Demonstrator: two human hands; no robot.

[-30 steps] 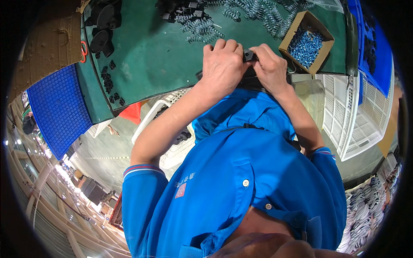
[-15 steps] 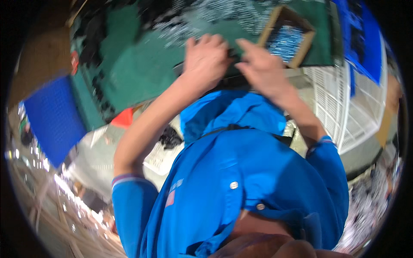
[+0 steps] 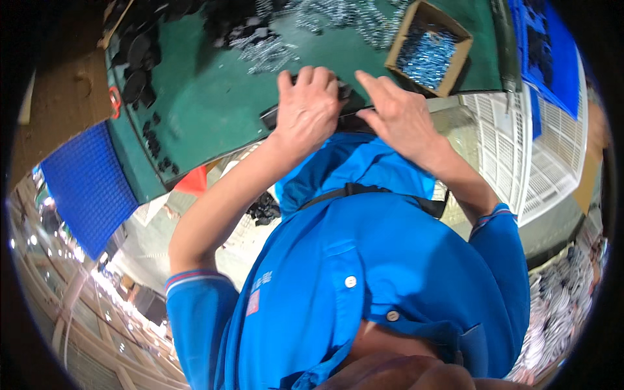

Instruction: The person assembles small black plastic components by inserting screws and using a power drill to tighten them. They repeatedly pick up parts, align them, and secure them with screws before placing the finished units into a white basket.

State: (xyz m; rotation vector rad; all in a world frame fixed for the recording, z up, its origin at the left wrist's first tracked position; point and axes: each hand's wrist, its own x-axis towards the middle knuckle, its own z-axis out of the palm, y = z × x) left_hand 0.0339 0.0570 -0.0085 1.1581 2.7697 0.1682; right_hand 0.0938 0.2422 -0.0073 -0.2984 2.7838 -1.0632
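Observation:
At the near edge of the green work surface (image 3: 195, 110), my left hand (image 3: 307, 104) is closed over a black part (image 3: 270, 117). Its palm and fingers cover most of that part, so the full shape is hidden. To its right, my right hand (image 3: 403, 117) is held with index finger and thumb apart, and nothing shows between them. A small cardboard box (image 3: 463, 64) of shiny bluish metal pieces (image 3: 429, 60) stands just beyond the right hand. Past the left hand lies a loose heap of thin silvery metal pieces (image 3: 270, 55).
Black round parts (image 3: 135, 84) and small black bits (image 3: 153, 140) lie along the left side, near a red-handled item (image 3: 114, 102). Blue sheeting (image 3: 91, 185) hangs off the left. White plastic crates (image 3: 500, 140) and a blue bin (image 3: 552, 65) stand at the right.
Both hands have shifted only slightly. The left still covers the black part, and the right stays apart from it with the index finger extended. The view is sharper now.

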